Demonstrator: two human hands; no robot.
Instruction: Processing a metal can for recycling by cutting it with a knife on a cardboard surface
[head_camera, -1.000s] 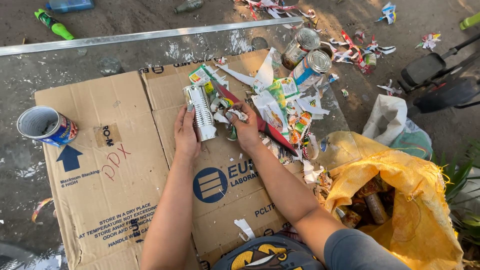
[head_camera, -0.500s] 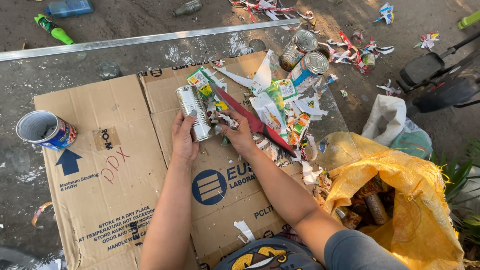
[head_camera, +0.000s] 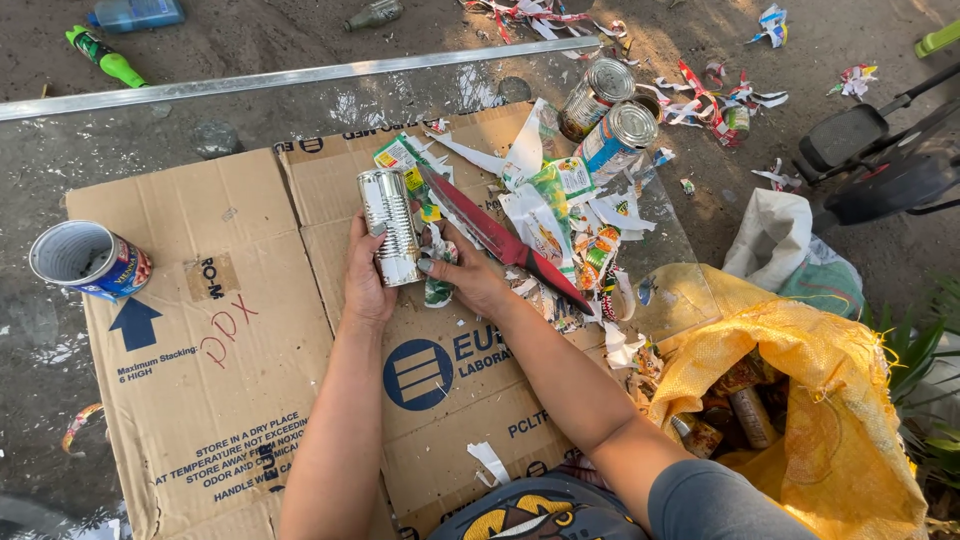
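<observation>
Closest to me I see flattened cardboard (head_camera: 250, 400) on the ground, and my two forearms go out over it. My left hand (head_camera: 366, 285) is closed around a bare silver can (head_camera: 391, 227), which stands nearly upright above the cardboard. My right hand (head_camera: 468, 280) grips a red-handled knife (head_camera: 500, 240) and its fingertips touch the can. On the right lies a yellow sack (head_camera: 820, 400). Farther away are torn labels (head_camera: 560, 200), two tins (head_camera: 610, 115) and a metal bar (head_camera: 300, 78).
</observation>
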